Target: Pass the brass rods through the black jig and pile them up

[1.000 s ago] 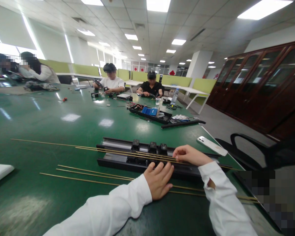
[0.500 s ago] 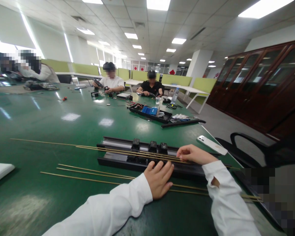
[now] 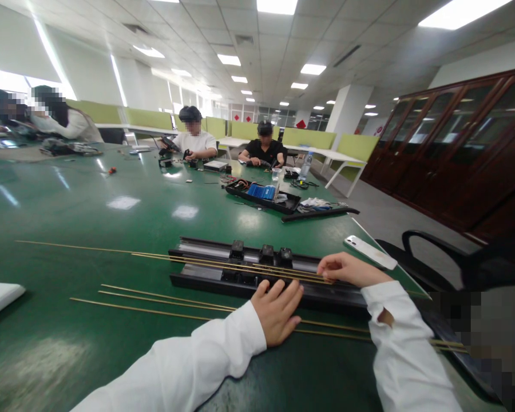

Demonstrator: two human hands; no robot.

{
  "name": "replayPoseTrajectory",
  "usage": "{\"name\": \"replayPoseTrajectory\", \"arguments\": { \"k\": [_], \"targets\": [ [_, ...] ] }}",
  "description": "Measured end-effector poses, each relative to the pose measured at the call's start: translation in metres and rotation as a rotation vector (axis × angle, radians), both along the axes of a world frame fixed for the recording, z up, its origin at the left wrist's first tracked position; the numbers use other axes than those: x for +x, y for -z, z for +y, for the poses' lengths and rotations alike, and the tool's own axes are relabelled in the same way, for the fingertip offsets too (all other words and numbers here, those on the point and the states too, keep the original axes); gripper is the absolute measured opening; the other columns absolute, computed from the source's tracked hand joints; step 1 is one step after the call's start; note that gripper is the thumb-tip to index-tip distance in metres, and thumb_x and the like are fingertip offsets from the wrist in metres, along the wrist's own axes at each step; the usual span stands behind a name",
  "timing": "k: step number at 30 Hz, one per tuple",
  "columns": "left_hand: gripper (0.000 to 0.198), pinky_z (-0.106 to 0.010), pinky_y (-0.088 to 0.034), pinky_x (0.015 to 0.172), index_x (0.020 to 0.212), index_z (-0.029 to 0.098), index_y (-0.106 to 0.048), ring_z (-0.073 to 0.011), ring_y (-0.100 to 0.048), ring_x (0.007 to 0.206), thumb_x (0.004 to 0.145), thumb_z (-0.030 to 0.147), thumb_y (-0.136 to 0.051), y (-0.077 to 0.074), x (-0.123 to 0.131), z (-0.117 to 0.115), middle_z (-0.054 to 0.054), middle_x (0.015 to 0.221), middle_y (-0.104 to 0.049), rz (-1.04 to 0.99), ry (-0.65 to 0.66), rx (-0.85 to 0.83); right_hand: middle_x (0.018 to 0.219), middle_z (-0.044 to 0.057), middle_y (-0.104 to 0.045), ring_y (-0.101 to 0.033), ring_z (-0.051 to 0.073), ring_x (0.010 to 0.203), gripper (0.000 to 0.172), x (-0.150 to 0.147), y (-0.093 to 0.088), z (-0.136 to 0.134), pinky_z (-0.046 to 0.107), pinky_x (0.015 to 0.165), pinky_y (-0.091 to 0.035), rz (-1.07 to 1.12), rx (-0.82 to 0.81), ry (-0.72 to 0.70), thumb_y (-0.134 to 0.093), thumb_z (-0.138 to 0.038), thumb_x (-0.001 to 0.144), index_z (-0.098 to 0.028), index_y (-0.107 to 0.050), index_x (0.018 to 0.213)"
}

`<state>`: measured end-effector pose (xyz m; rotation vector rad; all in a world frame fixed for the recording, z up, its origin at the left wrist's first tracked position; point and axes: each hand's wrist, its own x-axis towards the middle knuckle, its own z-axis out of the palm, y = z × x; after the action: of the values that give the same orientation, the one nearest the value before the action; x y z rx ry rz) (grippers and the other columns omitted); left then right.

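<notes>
A long black channel-shaped rail (image 3: 197, 279) lies across the green table, with several small black blocks (image 3: 266, 255) along it. Thin brass-coloured rods (image 3: 189, 261) rest lengthwise over the rail. My right hand (image 3: 347, 269) is above its right part, thumb and fingers pinched on a thin rod (image 3: 278, 269) whose left end shows near the blocks. With fingers spread, my left hand (image 3: 278, 312) lies at the rail's front edge, over more thin rods (image 3: 154, 303) on the table. What lies under its palm is hidden.
A white phone (image 3: 371, 253) lies near the right table edge. Farther back are a black tray (image 3: 292, 204) with blue parts, a long black strip (image 3: 321, 215) and a water bottle (image 3: 305, 167). Several people sit around the table. A white object (image 3: 2, 297) is at left.
My right hand has moved slightly to the right, and a rod's left end now shows above the rail, shifted right. My left hand has stayed in place.
</notes>
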<state>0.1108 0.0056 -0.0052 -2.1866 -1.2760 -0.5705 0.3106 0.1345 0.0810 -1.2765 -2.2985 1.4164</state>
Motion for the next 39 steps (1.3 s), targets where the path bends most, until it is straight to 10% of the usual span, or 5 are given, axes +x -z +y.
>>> {"name": "replayPoseTrajectory", "arguments": {
  "k": [29,39],
  "targets": [
    [0.050,-0.036,-0.026,0.085,0.127,0.021,-0.041,-0.0230,-0.037,0.107,0.084,0.045,-0.031,0.002,-0.009,-0.002,0.000,0.137,-0.034,0.037,-0.024,0.003,0.063,0.003,-0.062,-0.055,0.013,0.060,0.031,0.023,0.010,0.010,0.026,0.061,-0.043,-0.065,0.004,0.034,-0.064,-0.041,0.059,-0.015,-0.059,0.073],
    [0.049,-0.034,-0.028,0.084,0.129,0.019,-0.038,-0.0201,-0.039,0.106,0.088,0.042,-0.026,-0.021,-0.003,-0.011,-0.001,0.137,-0.034,0.075,0.029,-0.026,0.088,0.008,-0.066,-0.058,0.020,0.085,0.039,-0.003,-0.020,-0.011,0.031,0.078,-0.042,0.002,0.173,-0.028,-0.057,-0.048,0.068,-0.014,-0.062,0.087]
  ]
}}
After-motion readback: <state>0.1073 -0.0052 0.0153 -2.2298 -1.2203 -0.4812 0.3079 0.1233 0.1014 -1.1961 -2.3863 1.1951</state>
